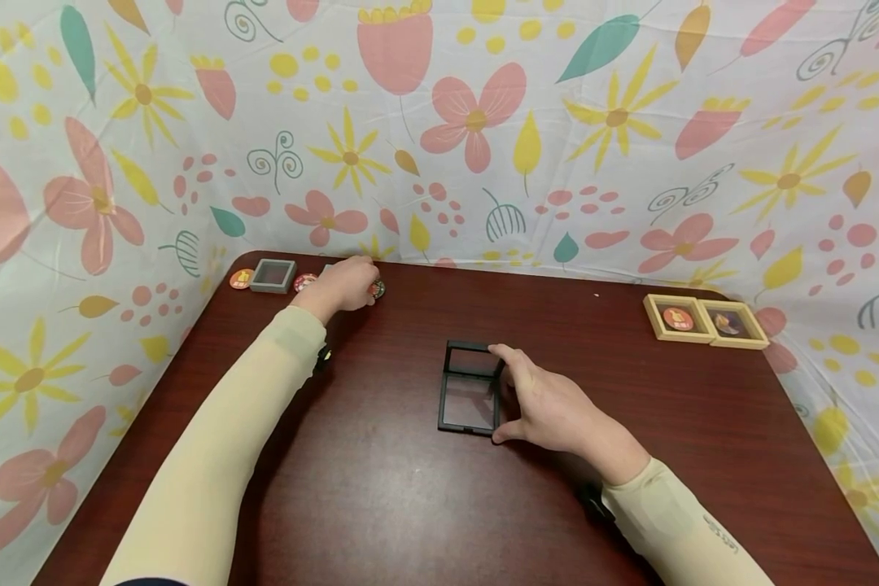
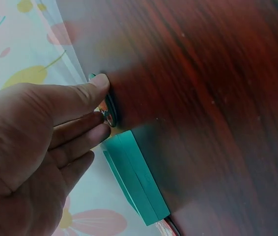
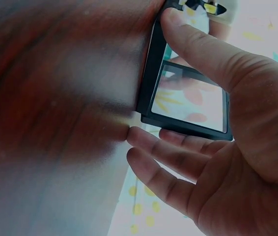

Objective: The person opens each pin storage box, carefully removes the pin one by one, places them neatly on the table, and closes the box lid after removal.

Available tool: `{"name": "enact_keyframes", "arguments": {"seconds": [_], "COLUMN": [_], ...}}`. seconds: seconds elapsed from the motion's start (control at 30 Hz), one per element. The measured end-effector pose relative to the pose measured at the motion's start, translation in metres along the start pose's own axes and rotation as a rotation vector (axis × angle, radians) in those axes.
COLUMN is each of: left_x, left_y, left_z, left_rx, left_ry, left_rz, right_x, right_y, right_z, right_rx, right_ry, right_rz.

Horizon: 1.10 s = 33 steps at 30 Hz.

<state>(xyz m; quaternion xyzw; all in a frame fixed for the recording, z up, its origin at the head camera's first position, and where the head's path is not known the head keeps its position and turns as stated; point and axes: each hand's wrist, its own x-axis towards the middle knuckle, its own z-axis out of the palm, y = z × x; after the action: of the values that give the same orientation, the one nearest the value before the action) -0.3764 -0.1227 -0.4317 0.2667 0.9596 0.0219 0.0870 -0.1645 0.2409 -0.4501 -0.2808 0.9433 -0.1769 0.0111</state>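
At the back left of the table my left hand (image 1: 343,285) pinches a small round badge (image 2: 111,112) between thumb and fingers; it stands on edge in the left wrist view. Right beside it is a teal square case (image 2: 136,177), mostly hidden behind the hand in the head view. My right hand (image 1: 557,403) holds a black hinged display frame (image 1: 442,407) by its right side, thumb at the near corner and fingers at the far part. The frame is unfolded, its clear window (image 3: 190,101) showing in the right wrist view.
Farther left lie a grey square frame (image 1: 273,277), an orange round badge (image 1: 241,279) and a red-and-white round badge (image 1: 304,282). Two light wooden frames (image 1: 703,302) with round pieces inside sit at the back right. Flowered cloth (image 1: 439,122) surrounds the table (image 1: 381,488).
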Motion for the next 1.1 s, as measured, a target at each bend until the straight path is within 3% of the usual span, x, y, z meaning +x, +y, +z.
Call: {"name": "enact_keyframes", "arguments": {"seconds": [0.17,0.27,0.5,0.6,0.77,1.1], "left_x": [-0.005,-0.011,-0.038,-0.050,-0.068,-0.075], "left_y": [0.008,0.020,0.066,0.087,0.110,0.126], "left_z": [-0.001,-0.004,-0.008,-0.005,0.009,0.034], "left_rx": [-0.019,-0.083,-0.444,-0.581,-0.759,-0.825], "left_ry": [0.035,0.081,0.158,0.118,-0.019,-0.102], "left_rz": [0.007,0.028,0.060,0.083,0.083,0.095], "right_x": [0.000,0.000,0.000,-0.001,-0.001,-0.001], "right_y": [-0.001,-0.001,-0.001,-0.001,-0.001,-0.001], "right_z": [0.000,0.000,0.000,-0.001,-0.001,-0.001], "right_rx": [0.002,0.005,0.014,0.013,0.013,0.013], "right_ry": [-0.004,-0.009,-0.019,-0.016,-0.014,-0.022], "right_rz": [0.005,0.010,0.006,0.007,0.003,0.022]}}
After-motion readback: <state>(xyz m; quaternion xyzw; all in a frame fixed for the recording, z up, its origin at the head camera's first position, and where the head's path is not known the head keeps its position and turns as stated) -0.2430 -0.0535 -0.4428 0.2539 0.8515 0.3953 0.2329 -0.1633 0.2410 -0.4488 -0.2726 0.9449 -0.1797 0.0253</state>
